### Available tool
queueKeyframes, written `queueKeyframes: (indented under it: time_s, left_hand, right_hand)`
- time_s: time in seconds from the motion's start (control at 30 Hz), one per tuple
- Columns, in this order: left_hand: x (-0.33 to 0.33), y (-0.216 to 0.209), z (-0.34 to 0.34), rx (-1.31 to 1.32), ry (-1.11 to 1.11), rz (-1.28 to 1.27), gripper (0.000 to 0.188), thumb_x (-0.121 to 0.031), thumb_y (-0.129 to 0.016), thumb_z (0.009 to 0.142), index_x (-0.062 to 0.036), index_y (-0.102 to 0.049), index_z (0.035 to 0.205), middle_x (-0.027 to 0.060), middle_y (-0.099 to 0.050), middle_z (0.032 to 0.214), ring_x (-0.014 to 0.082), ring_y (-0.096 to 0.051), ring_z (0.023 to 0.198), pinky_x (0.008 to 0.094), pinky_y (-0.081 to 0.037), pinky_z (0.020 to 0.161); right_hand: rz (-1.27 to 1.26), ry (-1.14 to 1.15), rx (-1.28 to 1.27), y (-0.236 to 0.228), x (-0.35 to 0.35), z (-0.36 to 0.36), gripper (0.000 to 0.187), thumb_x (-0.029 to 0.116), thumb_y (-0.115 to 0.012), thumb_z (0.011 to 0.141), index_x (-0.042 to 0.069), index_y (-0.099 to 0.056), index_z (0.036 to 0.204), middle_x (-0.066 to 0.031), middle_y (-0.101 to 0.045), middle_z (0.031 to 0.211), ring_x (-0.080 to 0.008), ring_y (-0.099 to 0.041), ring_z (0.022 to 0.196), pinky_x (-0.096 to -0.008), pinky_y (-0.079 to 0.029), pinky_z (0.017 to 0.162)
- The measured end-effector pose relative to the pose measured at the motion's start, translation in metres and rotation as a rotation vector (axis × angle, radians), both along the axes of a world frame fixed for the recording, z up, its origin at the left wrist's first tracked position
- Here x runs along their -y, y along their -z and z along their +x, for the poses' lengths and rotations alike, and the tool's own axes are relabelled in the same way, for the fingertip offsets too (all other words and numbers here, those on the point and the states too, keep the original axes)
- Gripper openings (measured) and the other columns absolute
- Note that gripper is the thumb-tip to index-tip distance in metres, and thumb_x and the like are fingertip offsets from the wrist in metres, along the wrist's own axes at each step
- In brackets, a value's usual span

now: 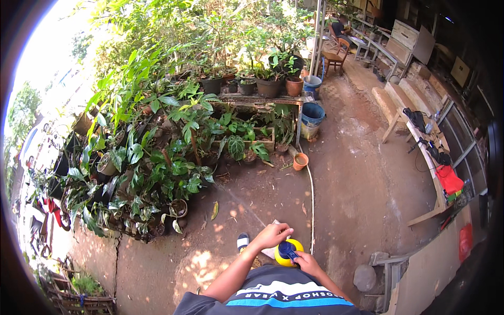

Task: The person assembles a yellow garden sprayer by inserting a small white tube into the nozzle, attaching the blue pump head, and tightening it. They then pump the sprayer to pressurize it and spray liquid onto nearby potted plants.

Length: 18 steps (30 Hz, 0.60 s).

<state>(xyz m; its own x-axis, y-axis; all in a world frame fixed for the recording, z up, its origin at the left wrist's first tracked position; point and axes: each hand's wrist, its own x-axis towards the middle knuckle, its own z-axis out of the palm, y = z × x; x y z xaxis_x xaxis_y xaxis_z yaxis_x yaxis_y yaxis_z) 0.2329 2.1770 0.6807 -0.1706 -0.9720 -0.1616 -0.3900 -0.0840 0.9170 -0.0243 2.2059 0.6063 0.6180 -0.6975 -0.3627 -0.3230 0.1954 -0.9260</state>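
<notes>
A yellow pump sprayer [297, 247] with a dark blue top stands upright in front of my body. My right hand [308, 262] is closed on the blue handle at its top. My left hand [273, 236] is just ahead and to the left of the sprayer, its fingers bent; what they hold is mostly hidden. A small pale piece shows beside its knuckles. From there a thin streak of spray [239, 200] runs forward and left toward the leafy potted plants [173, 173]. Below my left forearm, one foot in a dark and white sandal [242, 241] shows.
A terracotta pot [300, 161] stands by a pale hose [313, 210] along the ground. Behind are a plant shelf [252, 98] and a blue-rimmed bucket [313, 118]. To the right are a wooden bench [391, 107] and a red bag [448, 180]. Another person [340, 27] sits far back.
</notes>
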Motion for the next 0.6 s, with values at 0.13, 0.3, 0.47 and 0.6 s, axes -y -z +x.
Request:
queueKeyframes:
  time_s: [0.13, 0.3, 0.47, 0.6]
  left_hand:
    - [0.006, 0.010, 0.081, -0.091, -0.152, 0.116, 0.038, -0.037, -0.060, 0.102, -0.0010, -0.071, 0.106, 0.0102, -0.074, 0.083, 0.0186, -0.071, 0.078, 0.0349, -0.055, 0.075]
    - [-0.005, 0.044, 0.170, -0.053, -0.200, 0.366, 0.040, -0.041, -0.061, 0.101, -0.0039, -0.071, 0.113, 0.0101, -0.075, 0.092, 0.0179, -0.070, 0.088, 0.0341, -0.054, 0.082]
    - [0.011, 0.078, 0.217, -0.109, -0.195, 0.435, 0.040, -0.039, -0.064, 0.099, -0.0009, -0.072, 0.108, 0.0074, -0.073, 0.084, 0.0155, -0.068, 0.080, 0.0328, -0.054, 0.075]
    - [0.064, 0.069, 0.220, -0.072, -0.121, 0.401, 0.040, -0.038, -0.062, 0.100, -0.0006, -0.070, 0.112, 0.0095, -0.074, 0.089, 0.0172, -0.070, 0.084, 0.0332, -0.055, 0.079]
  right_hand:
    - [0.018, 0.099, 0.009, 0.019, 0.026, 0.047, 0.026, 0.015, -0.051, 0.100, -0.001, -0.066, 0.114, -0.0072, -0.071, 0.095, -0.0156, -0.067, 0.090, -0.0319, -0.052, 0.085]
    - [-0.032, 0.221, 0.001, 0.004, 0.065, 0.129, 0.022, 0.009, -0.050, 0.096, -0.002, -0.067, 0.104, -0.0057, -0.069, 0.087, -0.0155, -0.064, 0.083, -0.0323, -0.052, 0.081]
    - [0.304, 0.679, 0.381, 0.028, 0.099, 0.184, 0.026, 0.004, -0.051, 0.093, -0.005, -0.061, 0.115, -0.0103, -0.066, 0.096, -0.0186, -0.064, 0.089, -0.0315, -0.052, 0.086]
    - [0.233, 0.569, 0.322, 0.022, 0.117, 0.189, 0.026, 0.001, -0.049, 0.091, -0.007, -0.063, 0.112, -0.0103, -0.066, 0.095, -0.0190, -0.064, 0.087, -0.0325, -0.052, 0.086]
